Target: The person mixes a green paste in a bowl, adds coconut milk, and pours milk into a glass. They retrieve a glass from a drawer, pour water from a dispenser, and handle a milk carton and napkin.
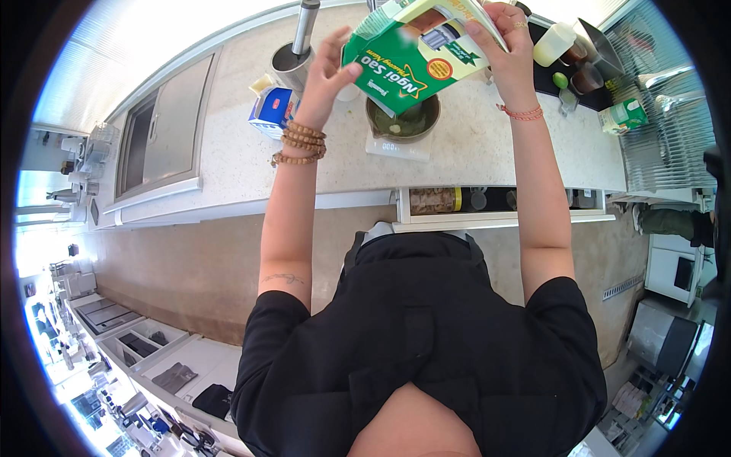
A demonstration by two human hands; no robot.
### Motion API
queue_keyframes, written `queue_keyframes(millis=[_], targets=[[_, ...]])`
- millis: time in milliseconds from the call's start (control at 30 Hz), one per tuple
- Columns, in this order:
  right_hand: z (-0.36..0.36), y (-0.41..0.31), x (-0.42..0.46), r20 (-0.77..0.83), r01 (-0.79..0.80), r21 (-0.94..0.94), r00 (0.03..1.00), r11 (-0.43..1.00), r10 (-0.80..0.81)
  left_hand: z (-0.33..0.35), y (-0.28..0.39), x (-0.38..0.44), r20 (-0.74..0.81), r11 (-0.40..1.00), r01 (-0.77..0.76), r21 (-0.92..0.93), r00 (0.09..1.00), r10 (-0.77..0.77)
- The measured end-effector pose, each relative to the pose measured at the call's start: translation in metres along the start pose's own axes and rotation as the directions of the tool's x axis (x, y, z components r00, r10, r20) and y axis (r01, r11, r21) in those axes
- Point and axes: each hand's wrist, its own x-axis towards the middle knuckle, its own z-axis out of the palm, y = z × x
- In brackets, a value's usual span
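A large green-and-white carton [400, 71] bearing printed writing is tilted over the counter between my two hands. My left hand [331, 71] holds its left end, thumb on the near edge. My right hand [505, 48] grips the other end, thumb on the printed face. Below the carton sits a dark bowl [374, 124] with a spout, holding green matter with a small pale lump. Part of the bowl is hidden by the carton. It rests on a white digital kitchen scale [411, 151] with a lit display.
A blue-and-white carton [271, 114] stands left, beside a steel container [288, 68] with a metal-handled tool in it. At right, a black mat [545, 85] bears a bottle, cups and a lime [560, 80]. Another green carton [623, 116] lies beyond. An open drawer [485, 221] juts out below.
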Motion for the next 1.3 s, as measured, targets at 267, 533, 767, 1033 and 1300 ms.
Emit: queue_keyframes(millis=[267,533,767,1033,1300], targets=[[-0.006,0.004,-0.008,0.06,-0.033,0.012,0.998,0.999,0.032,0.03,-0.015,-0.007,-0.095,0.979,0.107,0.17,0.991,-0.092],[-0.01,0.007,-0.005,0.109,0.052,-0.096,0.993,0.994,-0.041,0.027,-0.016,-0.004,-0.077,0.979,0.066,0.191,0.996,-0.052],[-0.008,0.003,-0.004,0.102,0.03,-0.071,0.995,0.997,-0.023,0.023,-0.018,-0.002,-0.066,0.971,0.044,0.235,0.997,-0.029],[-0.006,-0.001,-0.004,0.087,0.021,-0.082,0.996,0.996,-0.014,0.019,-0.014,0.001,-0.017,0.965,0.04,0.261,0.999,-0.037],[-0.008,0.003,-0.004,0.08,0.043,-0.078,0.996,0.996,-0.037,0.019,-0.009,0.002,-0.018,0.958,0.055,0.281,0.998,-0.052]])
